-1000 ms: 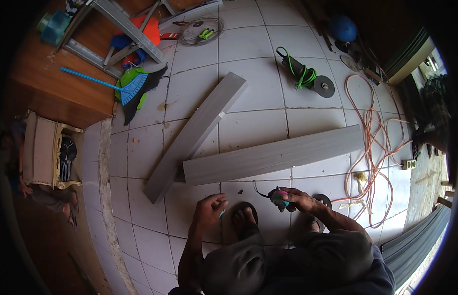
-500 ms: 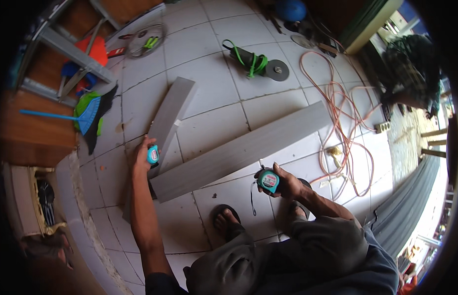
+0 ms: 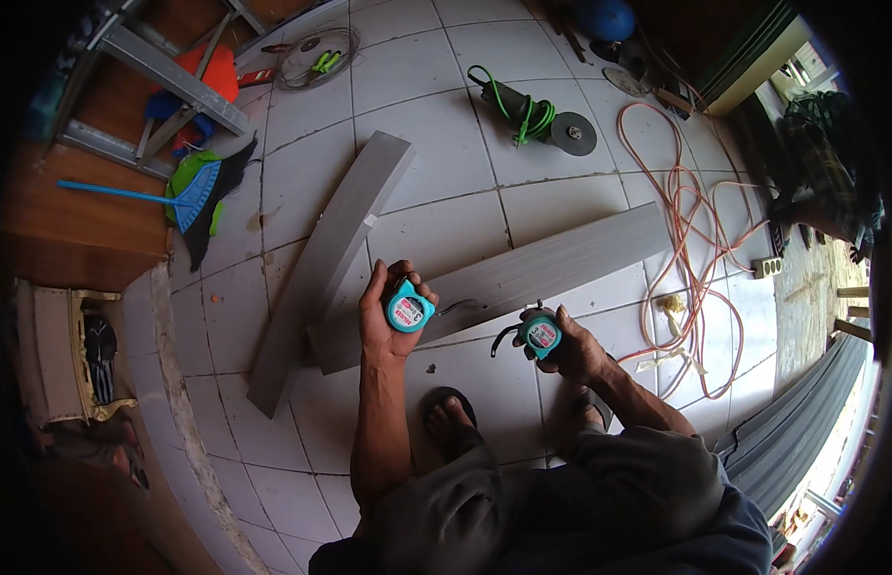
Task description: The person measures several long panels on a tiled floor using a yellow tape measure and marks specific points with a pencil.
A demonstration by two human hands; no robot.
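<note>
My left hand [image 3: 380,337] is closed around a round turquoise tape measure [image 3: 409,308], held up over the near end of a long grey beam [image 3: 571,251]. A dark strap trails from this tape measure toward the right. In my right hand [image 3: 578,356] sits a second turquoise tape measure [image 3: 541,335] with black parts and a loose black strap, just in front of my knees. A second grey beam [image 3: 339,235] lies at a slant to the left of the first. The two beams come together at their near ends.
An angle grinder [image 3: 527,115] wrapped in green cord lies ahead on the tiled floor. Orange cable [image 3: 690,230] is tangled at right, by a socket block [image 3: 767,267]. A broom head [image 3: 199,196] and a metal ladder [image 3: 173,77] are at left. Wire coil [image 3: 317,57] lies beyond.
My left hand has moved right and up from the left beam, bringing its tape measure beside the other. My right hand has turned its tape measure slightly. The view has shifted a little.
</note>
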